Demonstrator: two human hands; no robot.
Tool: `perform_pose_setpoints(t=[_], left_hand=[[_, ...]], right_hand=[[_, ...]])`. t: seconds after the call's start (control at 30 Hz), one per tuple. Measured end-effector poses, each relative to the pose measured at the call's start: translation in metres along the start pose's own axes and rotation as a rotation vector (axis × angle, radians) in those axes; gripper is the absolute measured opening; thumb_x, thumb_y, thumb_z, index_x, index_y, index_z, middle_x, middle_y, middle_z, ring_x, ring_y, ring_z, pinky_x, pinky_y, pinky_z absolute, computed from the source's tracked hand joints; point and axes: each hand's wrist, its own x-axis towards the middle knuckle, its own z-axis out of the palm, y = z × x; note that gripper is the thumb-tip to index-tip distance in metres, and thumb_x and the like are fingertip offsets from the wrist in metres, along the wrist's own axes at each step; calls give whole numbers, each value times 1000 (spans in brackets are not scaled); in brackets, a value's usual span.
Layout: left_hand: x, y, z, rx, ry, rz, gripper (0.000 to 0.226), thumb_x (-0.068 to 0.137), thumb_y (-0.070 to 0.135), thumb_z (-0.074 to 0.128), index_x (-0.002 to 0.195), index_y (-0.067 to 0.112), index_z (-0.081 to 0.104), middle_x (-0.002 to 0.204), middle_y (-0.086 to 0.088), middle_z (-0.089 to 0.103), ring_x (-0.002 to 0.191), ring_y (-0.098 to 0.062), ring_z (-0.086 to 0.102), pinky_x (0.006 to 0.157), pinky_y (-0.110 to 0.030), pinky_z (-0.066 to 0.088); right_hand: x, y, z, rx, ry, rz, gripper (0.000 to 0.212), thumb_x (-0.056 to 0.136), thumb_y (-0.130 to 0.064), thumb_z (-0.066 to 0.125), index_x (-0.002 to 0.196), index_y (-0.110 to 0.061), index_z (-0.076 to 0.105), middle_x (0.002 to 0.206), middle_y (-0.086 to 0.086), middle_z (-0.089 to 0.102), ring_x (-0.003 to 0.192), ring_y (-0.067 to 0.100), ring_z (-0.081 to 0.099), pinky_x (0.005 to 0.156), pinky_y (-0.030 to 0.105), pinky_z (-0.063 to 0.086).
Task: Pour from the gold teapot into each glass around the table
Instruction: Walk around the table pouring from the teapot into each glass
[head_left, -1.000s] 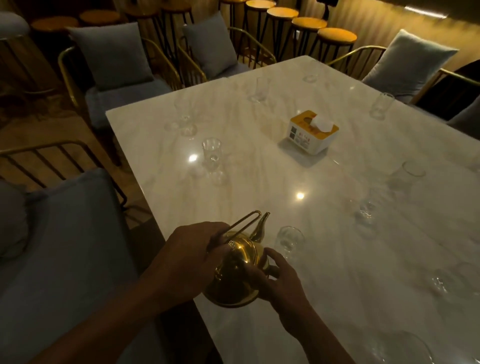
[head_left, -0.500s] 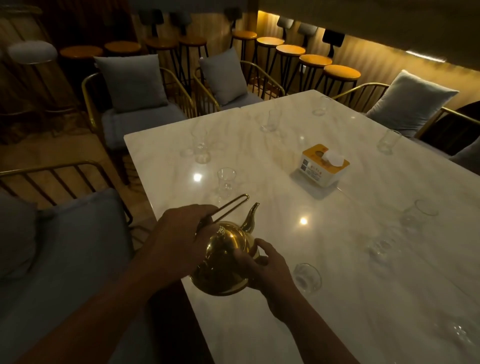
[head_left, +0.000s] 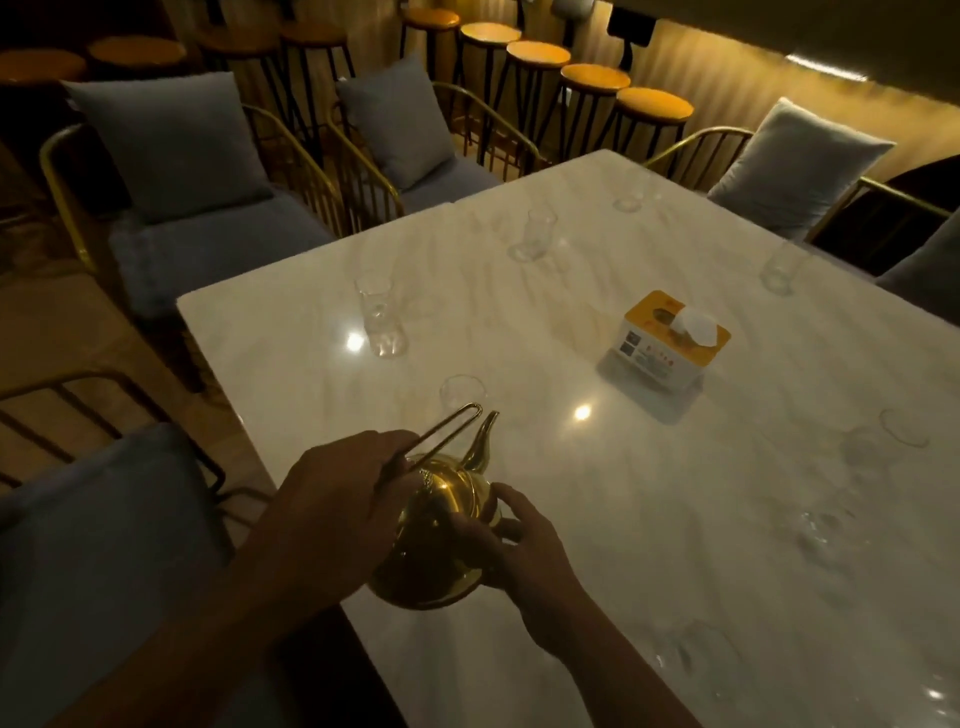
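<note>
Teapot (head_left: 441, 535) held off the table (head_left: 597, 519), above its near-left edge, roughly level. Left hand (head_left: 332, 514) closed on the wire handle (head_left: 441, 436), fingers curled and pressed together around its lower end. Right hand (head_left: 514, 545) cupped under and against the pot's right flank, fingers (head_left: 506, 496) slightly spread on the belly, steadying.

Spout (head_left: 483, 441) pointing up and away from both hands. Nearest glass (head_left: 462, 392) just beyond the spout tip, straight ahead of the left fingertips, upright, only its rim clear of the handle loop. Pot's long axis (handle to spout) in line with that glass. Left hand nearer to it than right. Judgement: next move a short reach forward, then a tilt about the left grip, right hand lifting the base. No stream visible; level in the glass impossible to tell.

Count, as visible:
- teapot: 1
- glasses: 8 certain — one ahead of the spout, one further beyond the left fingers (head_left: 382, 319), three toward the far end, about three faint ones to the right of the right hand. Dim light and reflections; more possible.
- tissue box (head_left: 665, 340): 1, well off to the right and beyond the right fingers.
- cushioned chairs: at least 4 round the table.
</note>
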Motion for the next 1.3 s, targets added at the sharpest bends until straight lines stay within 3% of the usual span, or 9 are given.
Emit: perform_pose_setpoints(t=[0.23,0.4,0.53,0.63,0.73,0.87,1.03,1.3], left_hand=[[55,-50,-19,5,-142,13,49,88,43,48,124,13,61,104,1,70,88,-6,59,79,-15,44],[77,-70,-22,8,-151,5,49,88,41,48,126,12,60,104,-1,70,89,-9,60,81,-26,50],[87,-78,-23,25,-146,6,47,88,39,49,125,11,60,102,-1,70,89,-15,64,80,-29,52],[94,-81,-21,46,-133,2,43,91,36,53,126,11,59,104,-3,70,87,-12,61,79,-25,47],[100,-79,-18,63,-114,8,52,87,41,47,126,10,61,107,-6,71,93,-19,65,83,-32,52],[106,-78,-14,78,-104,6,43,93,37,53,126,11,61,112,-5,70,100,-22,65,91,-42,52],[114,-74,-10,103,-91,25,38,93,30,58,126,11,61,112,-7,70,99,-23,65,91,-42,52],[134,-69,-7,151,-103,31,38,92,33,58,125,15,61,112,-6,70,98,-23,66,88,-43,54]], right_hand=[[53,-14,39,27,104,50,79,60,-56,84,130,-42,49,126,-2,57,119,27,59,77,33,63],[79,-17,50,53,116,89,72,59,-58,85,122,-45,52,128,2,58,117,28,61,83,40,63],[91,-15,56,45,92,128,96,56,-64,86,139,-33,50,131,10,61,107,25,69,81,42,64],[94,-16,58,59,76,131,81,71,-52,81,142,-29,50,122,6,66,96,19,72,75,36,64],[96,-13,59,88,58,138,65,80,-43,78,138,-27,54,114,4,72,89,15,75,68,32,63],[95,-15,62,95,60,142,69,71,-53,77,132,-28,57,117,8,71,98,20,72,67,32,62],[94,-18,60,121,71,142,70,72,-53,75,134,-24,59,114,3,70,95,17,71,63,29,61],[102,-19,58,133,82,150,67,74,-57,73,131,-24,63,118,5,70,98,23,71,70,36,64]])
